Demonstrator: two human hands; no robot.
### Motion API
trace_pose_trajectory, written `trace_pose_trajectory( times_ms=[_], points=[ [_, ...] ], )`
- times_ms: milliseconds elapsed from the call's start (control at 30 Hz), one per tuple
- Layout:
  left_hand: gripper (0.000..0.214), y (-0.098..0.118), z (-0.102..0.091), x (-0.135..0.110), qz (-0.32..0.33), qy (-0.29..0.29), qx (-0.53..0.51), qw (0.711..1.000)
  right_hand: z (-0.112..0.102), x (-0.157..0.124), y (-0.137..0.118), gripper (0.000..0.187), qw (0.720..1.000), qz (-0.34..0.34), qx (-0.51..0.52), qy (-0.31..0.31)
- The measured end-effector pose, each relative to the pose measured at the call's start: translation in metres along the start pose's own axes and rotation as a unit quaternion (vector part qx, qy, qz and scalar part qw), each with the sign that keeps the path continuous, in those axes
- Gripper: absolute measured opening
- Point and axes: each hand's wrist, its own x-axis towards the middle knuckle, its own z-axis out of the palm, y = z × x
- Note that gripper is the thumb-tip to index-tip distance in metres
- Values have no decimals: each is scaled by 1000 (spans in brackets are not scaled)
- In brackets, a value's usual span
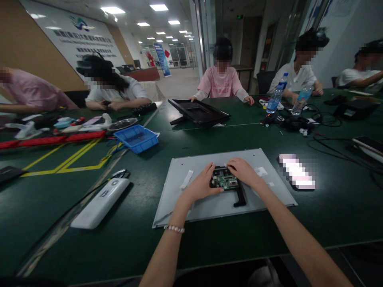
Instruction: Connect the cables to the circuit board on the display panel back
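Observation:
A green circuit board in a black plastic frame lies on a grey metal panel, with a black arm of the frame reaching toward me. My left hand grips the frame's left side, thumb along the near edge and fingers at the far corner. At the far right corner, my right hand has its fingers closed on the same frame; some fingertips are hidden. White tape pieces are stuck to the panel.
To the left are a white power bank with a cable and a blue tray. A phone lies right of the panel. Beyond it stand a black monitor housing and water bottles. Several people sit around the green table.

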Motion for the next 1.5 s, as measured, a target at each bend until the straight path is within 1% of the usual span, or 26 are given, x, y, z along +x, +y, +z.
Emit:
trace_pose_trajectory(
  times_ms=[133, 233, 267, 333, 400, 467, 567, 767, 900, 967, 1067, 1167, 1267, 1367, 1500],
  points=[
    [98, -1, 1, -1, 6, 4, 2, 1000, -11, -5, 3, 24, 999, 14, 24, 30],
    [98, -1, 0, -2, 7, 3, 0, 1000, -27, -14, 16, 27, 996, 59, 44, 47],
    [98, -1, -1, -2, 6, 0, -2, 1000, -33, -18, 22, 28, 995, 79, 50, 43],
    [99, 0, -3, -2, -1, -9, -6, 1000, -43, -29, 36, 29, 992, 110, 55, 14],
    [99, 2, -4, -3, -6, -17, -7, 1000, -49, -42, 49, 30, 989, 132, 63, -13],
    [99, 2, -5, -3, -7, -17, -7, 1000, -49, -53, 59, 32, 984, 155, 79, -21],
    [99, 3, -4, -3, -2, -8, -7, 1000, -45, -65, 65, 30, 978, 175, 107, -20],
    [99, 3, -4, -2, -3, -9, 7, 1000, -35, -70, 68, 25, 972, 200, 126, -15],
    [98, 6, -7, -3, 2, -5, 19, 1000, -37, -71, 72, 20, 963, 235, 135, -2],
    [96, 9, -8, -3, 6, 4, 29, 1000, -39, -71, 70, 20, 952, 256, 167, 9],
    [83, 18, -8, -1, 22, 30, 44, 998, -40, -70, 61, 22, 924, 268, 273, 3],
    [59, 32, -4, 3, 52, 59, 60, 995, -35, -68, 49, 23, 889, 254, 379, -32],
    [43, 50, 2, 7, 88, 72, 80, 990, -30, -66, 41, 20, 867, 245, 429, -65],
    [37, 64, 7, 9, 124, 69, 99, 985, -27, -65, 37, 19, 855, 241, 451, -86],
    [35, 73, 11, 10, 141, 66, 116, 981, -24, -64, 35, 18, 855, 223, 459, -90]
  ],
)
